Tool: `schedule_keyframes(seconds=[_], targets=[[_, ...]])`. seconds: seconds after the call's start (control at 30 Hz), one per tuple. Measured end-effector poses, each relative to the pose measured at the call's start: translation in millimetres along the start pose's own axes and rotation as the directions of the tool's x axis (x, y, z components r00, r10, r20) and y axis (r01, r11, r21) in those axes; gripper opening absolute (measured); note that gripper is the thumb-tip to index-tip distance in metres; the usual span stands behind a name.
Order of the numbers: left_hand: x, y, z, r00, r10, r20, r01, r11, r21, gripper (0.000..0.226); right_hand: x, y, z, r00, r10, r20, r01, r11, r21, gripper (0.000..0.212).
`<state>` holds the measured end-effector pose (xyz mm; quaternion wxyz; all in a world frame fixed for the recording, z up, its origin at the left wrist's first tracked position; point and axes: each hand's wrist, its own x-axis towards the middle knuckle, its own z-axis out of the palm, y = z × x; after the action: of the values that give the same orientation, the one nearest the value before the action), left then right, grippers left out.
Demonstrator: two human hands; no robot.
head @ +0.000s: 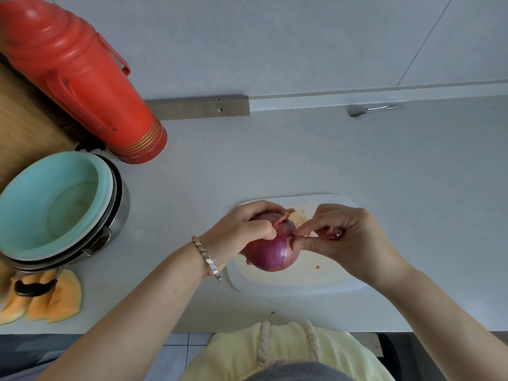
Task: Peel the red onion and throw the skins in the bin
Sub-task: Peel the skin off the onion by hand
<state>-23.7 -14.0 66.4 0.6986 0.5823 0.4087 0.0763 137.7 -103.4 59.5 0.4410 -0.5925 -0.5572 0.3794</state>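
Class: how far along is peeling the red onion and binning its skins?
Done: little; a lighter patch on the round red onion suggests some outer skin is off, and a small skin scrap lies on the white cutting board. In hand: the left hand grips the onion while the right hand pinches skin near its top. Left: most skin, and binning; no bin shows.

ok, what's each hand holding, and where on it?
Left hand grips the red onion round its upper side; right hand pinches loose skin near its top.
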Motion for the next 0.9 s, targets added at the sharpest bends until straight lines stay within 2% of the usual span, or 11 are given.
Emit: schedule_keyframes(seconds=[0.33, 0.5, 0.63, 0.9], targets=[[1.9, -8.8, -1.7, 0.996, 0.053, 0.077, -0.061, 0.993, 0.105, 0.047, 0.9, -2.5, -0.5, 0.987, 0.083, 0.135, -0.084, 0.996, -0.003, 0.008], [0.2, -9.4, -2.3, 0.994, 0.034, 0.104, -0.049, 0.989, 0.140, 0.050, 2.0, -3.8, -3.8, 0.970, 0.122, 0.210, -0.103, 0.990, -0.100, 0.023], [0.3, -12.9, -2.1, 0.996, -0.011, 0.083, 0.003, 0.996, 0.093, 0.049, 1.6, -3.9, -6.3, 0.954, 0.079, 0.290, -0.002, 0.966, -0.257, 0.010], [1.6, -18.7, -0.5, 0.996, -0.082, 0.040, 0.084, 0.995, -0.046, 0.040, -2.0, 1.2, 0.1, 0.958, -0.018, 0.286, 0.099, 0.958, -0.270, 0.016]])
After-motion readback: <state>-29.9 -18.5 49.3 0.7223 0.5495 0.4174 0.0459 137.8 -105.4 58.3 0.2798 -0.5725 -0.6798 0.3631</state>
